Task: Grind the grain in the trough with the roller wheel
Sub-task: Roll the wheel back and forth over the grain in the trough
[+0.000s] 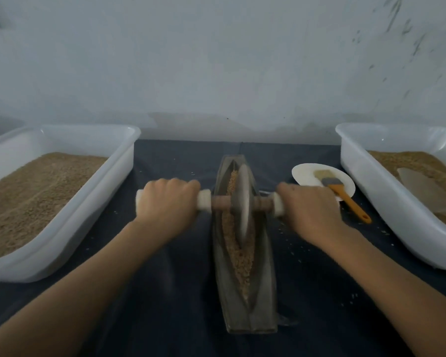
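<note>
Head view: dark cloth [165, 292], pale wall [216, 60]; both hands' grip closed around roller wheel [242, 199] handles.

I see both forearms extended forward, bare, converging slightly. Left hand [169, 202] knuckles-up, fingers curled in a full wrap. Right hand [308, 206] likewise, knuckles-up, fingers wrapped. Wrists level, roughly straight.

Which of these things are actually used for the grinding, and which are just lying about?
In use:
- grey boat-shaped trough
- tan grain inside it
- grey disc roller wheel
- left hand and right hand gripping its handles

Lying about:
- two white plastic tubs
- white plate
- orange-handled brush
</note>
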A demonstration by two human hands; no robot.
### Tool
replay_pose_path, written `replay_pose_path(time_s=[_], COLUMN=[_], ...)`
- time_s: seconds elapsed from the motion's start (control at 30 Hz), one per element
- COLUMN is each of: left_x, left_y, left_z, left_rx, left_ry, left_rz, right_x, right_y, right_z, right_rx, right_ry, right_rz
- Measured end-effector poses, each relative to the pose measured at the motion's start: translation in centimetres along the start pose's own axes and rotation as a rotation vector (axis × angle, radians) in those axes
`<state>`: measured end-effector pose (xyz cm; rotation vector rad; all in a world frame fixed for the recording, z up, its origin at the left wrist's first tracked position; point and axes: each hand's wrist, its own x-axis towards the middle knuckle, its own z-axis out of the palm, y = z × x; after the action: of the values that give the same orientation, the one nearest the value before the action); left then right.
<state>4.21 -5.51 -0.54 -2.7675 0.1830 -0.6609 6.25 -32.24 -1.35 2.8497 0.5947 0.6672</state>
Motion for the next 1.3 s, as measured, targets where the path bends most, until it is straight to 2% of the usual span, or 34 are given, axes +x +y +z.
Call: replay_pose_path(time_s=[0.1, 0.2, 0.3, 0.37, 0.47, 0.57, 0.63, 0.7, 0.8, 0.93, 1.07, 1.2, 1.3], left_x=[4.1, 5.2, 1.6, -2.3, -6.4, -7.2, -5.4, -2.3, 2.6, 4.6, 0.3, -6.2, -7.3], left_y=[-0.5, -0.7, -0.1, 0.2, -0.1, -0.2, 0.1, 0.3, -0.1, -0.8, -0.6, -0.3, -0.7], left_z=[1.3, 1.2, -0.4, -1.9, -4.2, -4.6, -3.3, -1.0, 2.1, 3.6, 1.6, -2.8, -4.4], left_rx=[-0.046, -0.051, -0.059, -0.070, -0.187, -0.171, -0.061, 0.026, -0.068, -0.163, -0.184, -0.184, -0.152], left_ry=[-0.001, -0.011, -0.024, 0.023, 0.119, 0.052, 0.016, 0.022, 0.038, 0.024, -0.057, 0.036, 0.009], left_rz=[-0.037, -0.036, -0.005, 0.058, 0.160, 0.136, 0.108, 0.039, -0.064, -0.079, -0.040, 0.137, 0.163], right_x=[4.0, 4.4, 1.0, -2.4, -6.2, -6.0, -3.8, -0.9, 3.6, 5.6, 1.1, -5.2, -5.7], right_y=[0.5, 0.4, -0.1, -0.2, -0.4, -0.6, -0.8, -0.8, -0.4, -0.5, -1.2, -1.6, -1.6], right_z=[1.8, 1.8, 0.1, -1.2, -3.5, -4.0, -3.1, -1.6, 0.0, -0.3, -2.1, -4.6, -5.1], right_rx=[-0.005, -0.015, 0.054, 0.058, 0.091, 0.074, 0.041, 0.028, -0.026, -0.073, -0.022, 0.052, 0.106], right_ry=[0.031, 0.043, -0.004, -0.031, 0.075, -0.063, -0.172, -0.128, -0.001, 0.053, -0.036, -0.041, -0.220], right_rz=[0.061, 0.072, 0.043, -0.018, -0.115, -0.099, -0.032, 0.008, 0.008, -0.023, -0.085, -0.110, -0.072])
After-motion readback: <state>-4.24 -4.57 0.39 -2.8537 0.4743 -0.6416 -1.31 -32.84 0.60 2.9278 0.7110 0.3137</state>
